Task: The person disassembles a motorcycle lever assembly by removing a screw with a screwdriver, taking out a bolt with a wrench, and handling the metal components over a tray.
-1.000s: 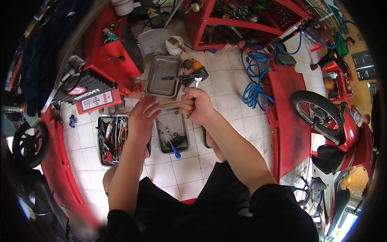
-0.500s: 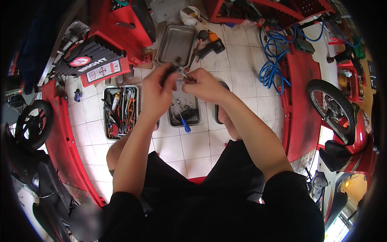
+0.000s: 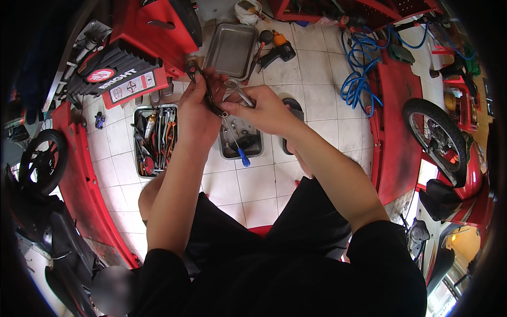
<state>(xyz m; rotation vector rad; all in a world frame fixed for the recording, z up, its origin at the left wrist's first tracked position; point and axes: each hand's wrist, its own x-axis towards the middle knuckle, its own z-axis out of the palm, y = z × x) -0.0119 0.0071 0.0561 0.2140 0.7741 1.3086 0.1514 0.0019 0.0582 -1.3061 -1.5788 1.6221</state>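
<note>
Clamping dark part in left hand beside metal tool clamped in right hand; apparently calling for steady grips.

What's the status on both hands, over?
Left hand grips dark part. Right hand holds silver tool. Tray and screwdriver on floor below.

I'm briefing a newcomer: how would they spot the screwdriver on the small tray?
On the tiled floor, right of the tray packed with tools, sits a small grey tray. The screwdriver lies across its near rim. Its bright blue handle sets it apart from the dark part beside it.
</note>
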